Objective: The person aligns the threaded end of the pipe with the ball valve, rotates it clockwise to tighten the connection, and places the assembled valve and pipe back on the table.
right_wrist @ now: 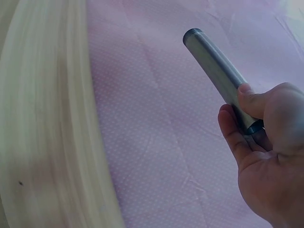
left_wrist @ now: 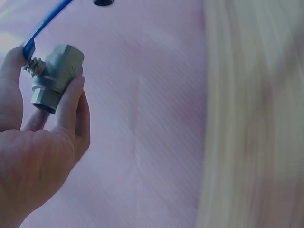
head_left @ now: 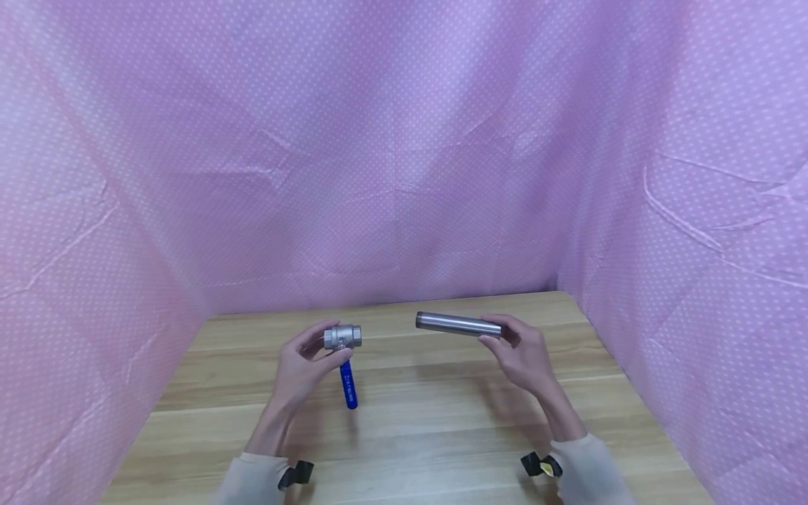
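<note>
My left hand [head_left: 301,366] grips a silver ball valve [head_left: 343,337] between thumb and fingers, raised over the table. The valve's blue lever handle [head_left: 348,386] points down toward me in the head view. In the left wrist view the thumb lies by the lever's base, while fingers support the valve body [left_wrist: 61,71] from the other side. My right hand [head_left: 522,354] pinches a steel pipe [head_left: 457,324] near its right end. The pipe's free end, with a darker threaded band [right_wrist: 194,34], points left toward the valve. A gap separates pipe and valve.
Below both hands lies a light wood-grain table [head_left: 404,435]. Pink dotted cloth [head_left: 391,175] hangs behind it and along both sides. Black straps [head_left: 295,475] sit at the wrists beside light sleeves.
</note>
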Tool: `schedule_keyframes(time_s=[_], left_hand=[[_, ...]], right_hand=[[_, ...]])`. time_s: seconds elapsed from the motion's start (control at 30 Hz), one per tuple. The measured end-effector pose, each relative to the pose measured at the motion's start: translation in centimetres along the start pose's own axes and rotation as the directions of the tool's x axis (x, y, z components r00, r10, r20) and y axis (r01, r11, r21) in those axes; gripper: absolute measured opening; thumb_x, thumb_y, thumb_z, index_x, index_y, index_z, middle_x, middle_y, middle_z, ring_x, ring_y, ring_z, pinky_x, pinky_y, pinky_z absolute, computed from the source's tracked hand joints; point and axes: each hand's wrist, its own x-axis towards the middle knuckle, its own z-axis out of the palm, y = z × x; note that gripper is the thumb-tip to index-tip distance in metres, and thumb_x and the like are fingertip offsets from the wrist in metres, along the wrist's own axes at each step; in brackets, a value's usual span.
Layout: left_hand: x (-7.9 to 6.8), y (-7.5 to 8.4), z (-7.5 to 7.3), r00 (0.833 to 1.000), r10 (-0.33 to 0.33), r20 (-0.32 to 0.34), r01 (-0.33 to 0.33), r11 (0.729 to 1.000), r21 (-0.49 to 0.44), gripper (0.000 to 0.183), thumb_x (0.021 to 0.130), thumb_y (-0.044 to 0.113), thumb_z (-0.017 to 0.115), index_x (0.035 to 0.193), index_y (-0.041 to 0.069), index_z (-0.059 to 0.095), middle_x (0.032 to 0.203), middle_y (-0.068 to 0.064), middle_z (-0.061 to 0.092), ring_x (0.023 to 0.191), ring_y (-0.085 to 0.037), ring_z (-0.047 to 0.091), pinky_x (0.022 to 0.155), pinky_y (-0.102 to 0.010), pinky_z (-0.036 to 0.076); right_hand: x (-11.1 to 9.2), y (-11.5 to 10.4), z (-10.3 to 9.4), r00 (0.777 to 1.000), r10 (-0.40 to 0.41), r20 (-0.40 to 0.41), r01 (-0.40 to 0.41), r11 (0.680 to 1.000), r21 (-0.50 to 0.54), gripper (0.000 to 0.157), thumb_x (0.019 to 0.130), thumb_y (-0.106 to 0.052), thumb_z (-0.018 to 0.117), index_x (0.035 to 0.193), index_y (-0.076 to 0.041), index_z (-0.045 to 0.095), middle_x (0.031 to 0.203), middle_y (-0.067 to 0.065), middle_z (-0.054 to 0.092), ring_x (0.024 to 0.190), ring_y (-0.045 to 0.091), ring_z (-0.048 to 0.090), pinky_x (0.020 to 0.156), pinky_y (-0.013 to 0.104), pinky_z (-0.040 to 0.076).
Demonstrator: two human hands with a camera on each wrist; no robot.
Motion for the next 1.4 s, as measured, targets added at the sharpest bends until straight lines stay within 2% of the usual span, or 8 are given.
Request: schedule_keyframes(time_s=[0.1, 0.23, 0.4, 0.57, 0.67, 1.0, 1.2, 1.4], left_hand=[[-0.4, 0.9, 1.0, 1.0, -0.017, -0.002, 0.017, 0.998, -0.054, 0.065, 0.092, 0.008, 0.093, 0.152, 0.013, 0.07, 0.153, -0.011, 0.069, 0.129, -0.002, 0.072, 0.112, -0.019, 0.064], [-1.0, 1.9, 1.8, 0.999, -0.051, 0.002, 0.051, 0.994, -0.099, 0.067, 0.092, 0.006, 0.093, 0.154, 0.017, 0.069, 0.159, -0.012, 0.065, 0.141, -0.017, 0.07, 0.11, -0.023, 0.066], [-1.9, 3.0, 2.6, 0.997, -0.063, 0.04, 0.068, 0.987, -0.143, 0.07, 0.092, 0.007, 0.093, 0.155, 0.019, 0.068, 0.162, -0.01, 0.061, 0.151, -0.032, 0.064, 0.111, -0.027, 0.067], [-2.6, 3.5, 3.1, 0.995, -0.035, 0.09, 0.054, 0.975, -0.214, 0.075, 0.089, -0.002, 0.091, 0.158, 0.011, 0.064, 0.157, -0.01, 0.064, 0.143, -0.016, 0.07, 0.113, -0.03, 0.067], [-2.9, 3.6, 3.4, 0.995, 0.015, 0.101, 0.009, 0.973, -0.232, 0.076, 0.088, -0.005, 0.089, 0.158, 0.006, 0.063, 0.155, -0.013, 0.064, 0.136, -0.009, 0.073, 0.114, -0.031, 0.067], [-3.5, 4.3, 3.6, 0.988, 0.109, 0.108, -0.081, 0.968, -0.238, 0.073, 0.085, -0.007, 0.091, 0.152, 0.0, 0.065, 0.151, -0.012, 0.068, 0.135, -0.01, 0.073, 0.115, -0.032, 0.066], [-3.6, 4.6, 3.7, 0.976, 0.171, 0.131, -0.132, 0.956, -0.263, 0.071, 0.085, -0.009, 0.09, 0.151, -0.003, 0.065, 0.144, 0.0, 0.073, 0.133, -0.012, 0.074, 0.115, -0.033, 0.066], [-3.8, 4.6, 3.8, 0.974, 0.178, 0.139, -0.131, 0.947, -0.295, 0.072, 0.085, -0.01, 0.089, 0.152, -0.006, 0.063, 0.147, -0.005, 0.071, 0.138, -0.01, 0.072, 0.116, -0.035, 0.066]], right_hand=[[0.0, -0.5, -0.3, 1.0, -0.019, -0.003, 0.019, 0.999, 0.039, 0.04, 0.085, 0.024, 0.082, 0.123, 0.014, 0.076, 0.108, 0.034, 0.079, 0.1, -0.004, 0.074, 0.089, 0.009, 0.068], [0.0, -1.4, -0.7, 0.999, -0.051, 0.012, 0.05, 0.996, 0.077, 0.041, 0.084, 0.027, 0.08, 0.123, 0.015, 0.075, 0.108, 0.035, 0.077, 0.102, -0.003, 0.075, 0.09, 0.011, 0.069], [0.0, -2.5, -1.3, 0.995, -0.099, 0.016, 0.097, 0.992, 0.085, 0.045, 0.081, 0.03, 0.081, 0.122, 0.014, 0.075, 0.109, 0.023, 0.08, 0.101, -0.004, 0.075, 0.086, 0.01, 0.068], [0.0, -3.6, -1.8, 0.993, -0.118, 0.011, 0.115, 0.986, 0.117, 0.048, 0.078, 0.034, 0.08, 0.122, 0.016, 0.075, 0.116, -0.002, 0.081, 0.102, -0.001, 0.076, 0.087, 0.011, 0.068], [-0.1, -4.1, -2.0, 0.99, -0.143, 0.007, 0.14, 0.98, 0.138, 0.05, 0.076, 0.036, 0.078, 0.122, 0.017, 0.074, 0.119, -0.008, 0.08, 0.101, 0.0, 0.076, 0.086, 0.011, 0.068], [-0.1, -5.3, -2.5, 0.965, -0.264, 0.007, 0.259, 0.953, 0.158, 0.057, 0.072, 0.039, 0.078, 0.124, 0.016, 0.075, 0.12, 0.002, 0.082, 0.098, 0.003, 0.073, 0.079, 0.009, 0.065], [-0.1, -5.6, -2.5, 0.953, -0.303, 0.023, 0.288, 0.922, 0.257, 0.056, 0.072, 0.04, 0.077, 0.125, 0.021, 0.071, 0.125, 0.009, 0.082, 0.106, 0.007, 0.077, 0.088, 0.013, 0.068], [-0.1, -5.4, -2.2, 0.946, -0.323, 0.037, 0.295, 0.901, 0.319, 0.058, 0.071, 0.043, 0.073, 0.125, 0.023, 0.07, 0.129, 0.012, 0.082, 0.115, 0.011, 0.079, 0.097, 0.017, 0.07]])
